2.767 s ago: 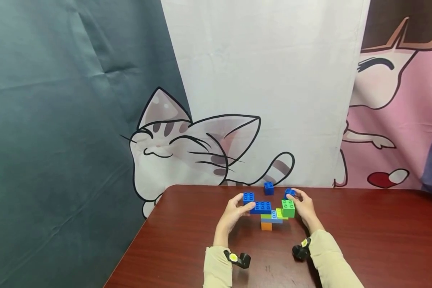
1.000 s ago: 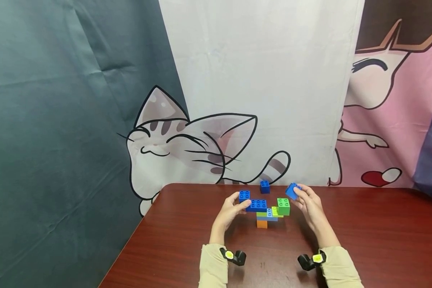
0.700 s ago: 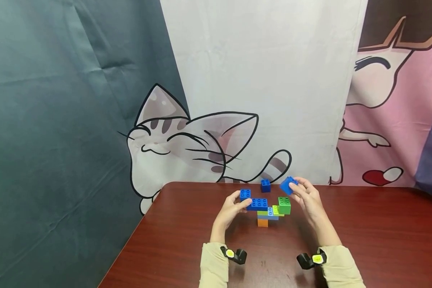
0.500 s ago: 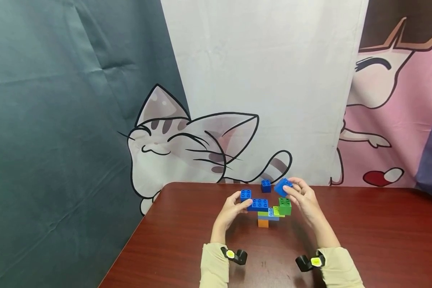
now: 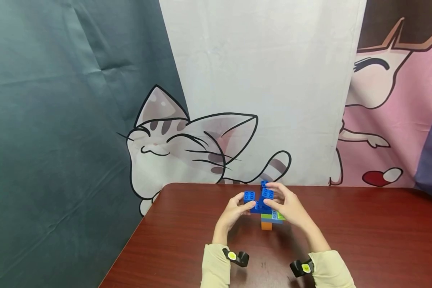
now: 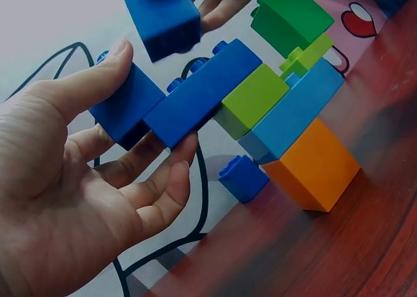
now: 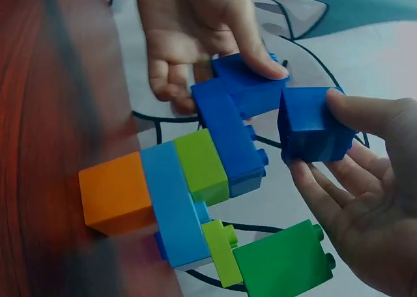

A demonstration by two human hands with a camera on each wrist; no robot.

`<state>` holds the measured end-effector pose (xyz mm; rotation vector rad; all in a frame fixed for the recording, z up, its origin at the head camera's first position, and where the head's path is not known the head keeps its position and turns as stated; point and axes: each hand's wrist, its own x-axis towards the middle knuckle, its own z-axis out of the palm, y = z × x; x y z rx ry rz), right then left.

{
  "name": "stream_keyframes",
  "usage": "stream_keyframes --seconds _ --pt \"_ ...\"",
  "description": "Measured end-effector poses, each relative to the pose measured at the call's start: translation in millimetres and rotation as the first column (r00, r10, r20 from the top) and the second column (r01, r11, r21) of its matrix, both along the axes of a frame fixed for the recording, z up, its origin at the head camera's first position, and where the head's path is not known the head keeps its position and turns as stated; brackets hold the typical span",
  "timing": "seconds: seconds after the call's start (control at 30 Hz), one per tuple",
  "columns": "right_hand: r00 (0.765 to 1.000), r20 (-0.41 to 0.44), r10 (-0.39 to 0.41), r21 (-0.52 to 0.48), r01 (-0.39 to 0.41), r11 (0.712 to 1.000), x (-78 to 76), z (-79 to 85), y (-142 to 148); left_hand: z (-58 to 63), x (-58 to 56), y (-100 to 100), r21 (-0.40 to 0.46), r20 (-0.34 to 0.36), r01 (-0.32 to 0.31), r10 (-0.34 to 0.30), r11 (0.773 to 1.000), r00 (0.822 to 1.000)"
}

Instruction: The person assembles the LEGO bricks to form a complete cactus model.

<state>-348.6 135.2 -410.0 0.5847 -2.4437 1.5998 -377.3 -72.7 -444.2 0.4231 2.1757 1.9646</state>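
Note:
A structure of toy building bricks stands on the table, an orange brick (image 6: 316,170) at its foot. Above that are a light blue brick (image 6: 293,111), lime bricks (image 6: 253,101), and a green brick (image 7: 283,261) at one side. A long blue brick (image 7: 225,131) juts the other way and carries a square blue brick (image 5: 249,195) on its end. My left hand (image 5: 234,214) grips that end brick, thumb on its side, fingers beneath. My right hand (image 5: 288,206) pinches another blue brick (image 7: 313,124) close over the studs of the long one, apart from it in the wrist views.
A loose blue brick (image 6: 243,178) sits on the red-brown table (image 5: 374,236) behind the structure, partly hidden by my right hand in the head view. Beyond the table's far edge hangs a backdrop (image 5: 273,72) with a cartoon cat. Each wrist wears a black camera (image 5: 242,259).
My right hand has picked up a blue brick from behind the green brick, lifted it, and carried it left over the long blue brick. My left hand keeps its hold.

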Motion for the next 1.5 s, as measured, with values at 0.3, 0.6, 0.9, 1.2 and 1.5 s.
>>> stream_keyframes --seconds 0.3,0.6,0.9,1.2,1.5 --pt "0.999 0.014 -0.031 0.110 0.029 0.994 0.0 -1.5 -3.4 -1.6 -0.9 -0.3 0.001 0.007 0.000 0.000 1.000 1.000" --pt "0.998 -0.035 -0.043 0.157 0.048 0.986 1.5 1.4 -3.4 -1.8 -1.1 -1.0 -0.014 0.003 0.001 0.000 1.000 1.000" --pt "0.998 -0.038 -0.042 0.166 0.048 0.985 2.0 1.2 -2.6 -2.4 -2.6 -0.7 0.001 -0.002 0.008 -0.008 1.000 1.000" --pt "0.997 -0.067 -0.026 0.184 0.038 0.982 -2.5 -1.9 -6.4 -0.8 -1.8 -5.2 0.005 0.008 -0.002 0.002 1.000 1.000" --pt "0.995 -0.102 -0.019 0.210 0.041 0.977 -0.4 -1.2 -3.8 -2.7 -2.7 -1.7 0.020 -0.002 0.011 -0.011 1.000 1.000"
